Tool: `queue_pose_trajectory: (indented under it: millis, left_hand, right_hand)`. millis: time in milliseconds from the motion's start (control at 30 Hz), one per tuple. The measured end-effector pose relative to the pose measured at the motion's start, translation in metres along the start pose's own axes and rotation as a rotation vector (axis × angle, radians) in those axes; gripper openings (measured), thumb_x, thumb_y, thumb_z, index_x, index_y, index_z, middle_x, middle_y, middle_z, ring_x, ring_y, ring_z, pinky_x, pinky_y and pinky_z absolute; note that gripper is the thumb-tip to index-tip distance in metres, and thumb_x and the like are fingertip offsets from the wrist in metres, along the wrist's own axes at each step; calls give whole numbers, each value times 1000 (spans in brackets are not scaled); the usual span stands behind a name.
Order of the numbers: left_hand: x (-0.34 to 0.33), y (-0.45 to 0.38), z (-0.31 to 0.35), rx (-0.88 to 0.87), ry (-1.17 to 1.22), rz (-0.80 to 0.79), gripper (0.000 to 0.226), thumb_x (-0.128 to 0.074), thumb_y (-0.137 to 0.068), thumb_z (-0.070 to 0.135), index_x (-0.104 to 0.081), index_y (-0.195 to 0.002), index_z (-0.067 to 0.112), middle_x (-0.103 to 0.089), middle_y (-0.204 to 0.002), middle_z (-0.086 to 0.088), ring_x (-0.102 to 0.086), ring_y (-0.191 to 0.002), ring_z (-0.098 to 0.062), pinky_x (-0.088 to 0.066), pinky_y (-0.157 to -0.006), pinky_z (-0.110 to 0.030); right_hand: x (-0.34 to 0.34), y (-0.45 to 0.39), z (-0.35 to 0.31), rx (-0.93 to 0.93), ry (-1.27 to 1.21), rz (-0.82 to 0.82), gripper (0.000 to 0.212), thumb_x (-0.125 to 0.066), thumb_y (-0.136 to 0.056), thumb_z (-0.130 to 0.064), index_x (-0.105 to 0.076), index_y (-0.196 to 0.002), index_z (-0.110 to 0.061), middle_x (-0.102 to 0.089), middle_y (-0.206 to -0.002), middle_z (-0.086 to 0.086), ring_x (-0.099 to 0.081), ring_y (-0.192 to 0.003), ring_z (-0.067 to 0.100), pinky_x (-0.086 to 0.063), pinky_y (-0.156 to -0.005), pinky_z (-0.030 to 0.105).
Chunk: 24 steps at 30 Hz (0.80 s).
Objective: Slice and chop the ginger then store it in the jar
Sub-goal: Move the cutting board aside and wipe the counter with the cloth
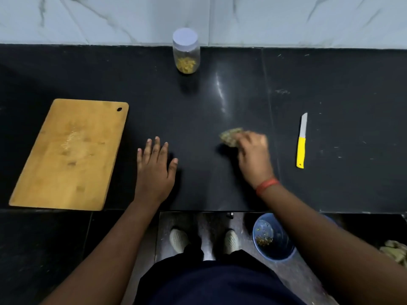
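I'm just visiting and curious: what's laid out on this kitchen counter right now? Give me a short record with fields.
surface: black counter against a marbled wall
left hand: left hand flat on the counter, fingers straight, holding nothing
right hand: right hand grips a blurred ginger piece
board: wooden cutting board at far left, nothing on it
knife: yellow-handled knife at right, untouched
jar: lidded jar at back, yellow bits inside
floor: blue bucket holding scraps

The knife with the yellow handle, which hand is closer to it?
Right. The right hand lies just left of the knife; the left hand rests farther left.
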<state>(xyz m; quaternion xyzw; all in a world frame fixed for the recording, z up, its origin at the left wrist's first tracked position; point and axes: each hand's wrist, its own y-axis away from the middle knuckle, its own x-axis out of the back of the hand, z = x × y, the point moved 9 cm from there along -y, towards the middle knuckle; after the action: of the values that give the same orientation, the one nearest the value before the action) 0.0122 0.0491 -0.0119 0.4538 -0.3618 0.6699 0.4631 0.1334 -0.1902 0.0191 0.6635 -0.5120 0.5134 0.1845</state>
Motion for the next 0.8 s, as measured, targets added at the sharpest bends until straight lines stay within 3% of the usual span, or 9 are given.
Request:
queue_pose_trajectory:
  millis: [67,133,233,333,400,567,667,800]
  left_hand:
    - [-3,1,15,-4,8,-4,65,-23,-102,49,-36,-152,9,-23,-163,-12,-6,-154,-25,-4,-124,-51]
    - [-7,2,29,-7,21,-8,65,-23,-102,49,-36,-152,10,-23,-164,-12,-5,-154,-24,-5,-124,-51]
    - [-11,4,51,-19,22,-8,64,-24,-103,49,-35,-152,10,-23,-164,-11,-5,-154,-24,-4,-124,-50]
    - [-16,7,64,-28,6,-12,64,-24,-103,49,-34,-153,11,-22,-164,-10,-4,-154,-24,-4,-124,-50]
    - [-19,9,69,-24,-9,-11,65,-22,-102,50,-34,-153,11,-22,-164,-10,-4,-154,-24,-5,-124,-50]
    - [-25,14,83,-14,-26,-21,66,-22,-101,50,-34,-153,12,-22,-164,-10,-4,-154,-24,-5,-124,-50]
    - [-28,19,93,-10,-34,-36,68,-20,-100,51,-34,-153,12,-22,-164,-10,-4,-154,-25,-4,-124,-50]
    - [-31,23,100,-10,-53,-49,68,-20,-99,51,-34,-153,13,-21,-164,-10,-4,-154,-25,-4,-124,-50]
  right_hand:
    - [16,-8,60,-179,87,43,43,-52,-84,4,-64,-123,-10,-59,-120,13,-48,-101,36,-44,-96,38]
    - [13,3,70,-206,163,11,42,-55,-84,2,-62,-124,-7,-58,-117,16,-47,-94,37,-49,-86,45]
    - [-1,42,33,-66,115,-53,40,-57,-82,-2,-63,-120,-12,-58,-113,12,-45,-86,32,-49,-78,45]
    - [-6,81,-13,97,-109,-173,39,-59,-85,-2,-63,-119,-20,-59,-113,2,-48,-89,26,-47,-82,36]
    - [-1,82,-11,127,-225,-179,38,-57,-83,0,-65,-116,-16,-60,-113,3,-49,-96,25,-43,-90,28]
    - [22,-26,79,-188,-134,30,44,-48,-85,1,-62,-124,-14,-55,-118,10,-47,-103,29,-34,-94,25]
    - [9,-76,124,-320,-26,-39,42,-48,-92,-5,-54,-133,-10,-47,-132,16,-42,-115,35,-39,-102,34]
    - [-23,-73,89,-57,49,-144,56,-40,-82,-4,-60,-130,-25,-55,-130,7,-49,-115,32,-45,-99,38]
